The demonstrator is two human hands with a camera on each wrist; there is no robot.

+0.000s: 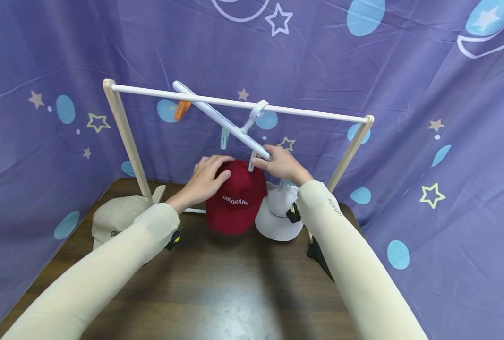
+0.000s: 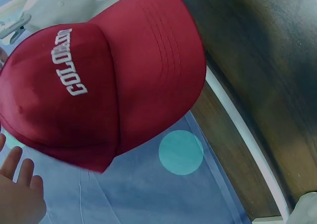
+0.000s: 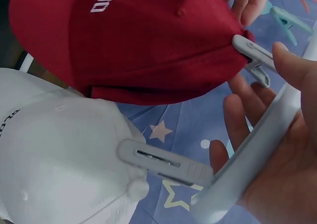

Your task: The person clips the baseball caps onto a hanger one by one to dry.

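Note:
A red cap [image 1: 234, 210] with white COLORADO lettering is held at its crown by my left hand [image 1: 206, 178], thumb in front. A grey clip [image 3: 246, 43] meets the top edge of this cap in the right wrist view. My right hand [image 1: 285, 165] pinches that clip between thumb and fingers, its palm beside the lower end of the white hanger bar [image 1: 217, 114]. A white cap [image 3: 59, 159] hangs alongside, gripped at its crown by another grey clip [image 3: 166, 159]. The hanger bar slants down toward my right hand.
The hanger's hook [image 1: 258, 112] loops over the rack rail [image 1: 311, 112]. An orange clip [image 1: 182, 109] and a teal clip [image 1: 225, 138] hang from the bar. A beige cap [image 1: 113, 215] lies at the left of the brown table [image 1: 217, 288]; something dark [image 1: 318, 257] is at the right.

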